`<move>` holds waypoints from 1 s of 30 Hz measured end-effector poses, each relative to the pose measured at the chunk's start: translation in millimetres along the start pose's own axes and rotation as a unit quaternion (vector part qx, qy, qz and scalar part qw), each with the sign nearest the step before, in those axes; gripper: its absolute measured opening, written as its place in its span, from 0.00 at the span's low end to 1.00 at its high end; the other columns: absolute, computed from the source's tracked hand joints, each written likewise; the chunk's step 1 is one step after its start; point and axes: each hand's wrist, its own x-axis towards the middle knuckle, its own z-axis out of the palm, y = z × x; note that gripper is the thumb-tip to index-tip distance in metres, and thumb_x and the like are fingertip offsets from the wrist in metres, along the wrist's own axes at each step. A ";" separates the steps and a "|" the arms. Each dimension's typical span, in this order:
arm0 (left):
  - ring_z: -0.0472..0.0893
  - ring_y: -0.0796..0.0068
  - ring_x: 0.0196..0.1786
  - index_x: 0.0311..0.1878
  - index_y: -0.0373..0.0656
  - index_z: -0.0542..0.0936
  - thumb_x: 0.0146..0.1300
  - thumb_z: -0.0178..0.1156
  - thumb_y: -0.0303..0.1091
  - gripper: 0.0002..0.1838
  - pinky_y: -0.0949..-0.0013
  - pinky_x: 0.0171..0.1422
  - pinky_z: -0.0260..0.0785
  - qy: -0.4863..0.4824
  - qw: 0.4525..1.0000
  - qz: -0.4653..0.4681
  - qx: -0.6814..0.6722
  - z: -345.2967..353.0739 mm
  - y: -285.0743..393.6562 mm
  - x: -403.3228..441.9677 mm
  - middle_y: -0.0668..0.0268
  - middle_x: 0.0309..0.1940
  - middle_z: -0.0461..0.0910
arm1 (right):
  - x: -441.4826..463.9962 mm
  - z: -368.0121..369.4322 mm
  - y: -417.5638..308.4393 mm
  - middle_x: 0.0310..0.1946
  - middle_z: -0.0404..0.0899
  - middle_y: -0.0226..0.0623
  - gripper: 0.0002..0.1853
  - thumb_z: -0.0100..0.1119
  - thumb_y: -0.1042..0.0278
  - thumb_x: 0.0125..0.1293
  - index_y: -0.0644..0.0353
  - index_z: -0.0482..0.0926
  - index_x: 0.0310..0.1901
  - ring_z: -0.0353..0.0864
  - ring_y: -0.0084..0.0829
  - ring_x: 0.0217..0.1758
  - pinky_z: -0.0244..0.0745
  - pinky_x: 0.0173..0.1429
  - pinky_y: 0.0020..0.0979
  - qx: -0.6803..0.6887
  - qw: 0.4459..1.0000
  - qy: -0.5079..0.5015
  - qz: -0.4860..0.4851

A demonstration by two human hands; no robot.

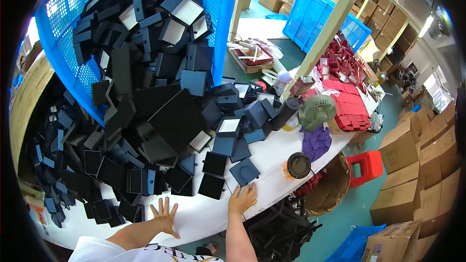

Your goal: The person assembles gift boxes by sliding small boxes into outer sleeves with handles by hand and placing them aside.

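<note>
My left hand [166,217] rests on the white table [199,213] with its fingers spread and nothing in it. Just past its fingertips lie open black box trays and dark blue gift boxes [141,180]. My right hand [242,199] is open, fingers apart, at the near edge of a flat dark blue box piece [244,171] with a round mark on it. Whether the fingertips press on that piece I cannot tell. Left of it lie two black square trays [211,186], side by side. A large heap of dark boxes spreads behind both hands.
A tipped blue crate [219,24] spills boxes onto the table. To the right stand a dark-lidded jar [298,165], a purple cloth [316,142], a green fan [318,111] and red boxes [345,104]. A red stool [365,168] and cartons [399,148] are on the floor.
</note>
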 end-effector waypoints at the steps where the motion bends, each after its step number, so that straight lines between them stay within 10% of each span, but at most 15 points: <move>1: 0.14 0.26 0.80 0.85 0.48 0.30 0.35 0.76 0.78 0.86 0.11 0.70 0.24 0.001 1.000 0.001 0.003 0.1 -0.5 0.7 0.33 0.80 0.15 | -0.2 0.8 0.6 0.67 0.74 0.48 0.14 0.64 0.58 0.68 0.59 0.80 0.47 0.75 0.50 0.62 0.66 0.61 0.54 -0.004 1.000 0.004 -0.001; 30: 0.11 0.20 0.76 0.81 0.34 0.25 0.33 0.74 0.81 0.91 0.11 0.69 0.24 -0.023 0.999 0.001 0.028 2.3 -3.8 8.4 0.24 0.75 0.11 | -15.5 -12.9 5.0 0.62 0.75 0.52 0.24 0.68 0.68 0.62 0.62 0.74 0.59 0.73 0.52 0.65 0.66 0.66 0.51 0.184 0.982 0.022 0.043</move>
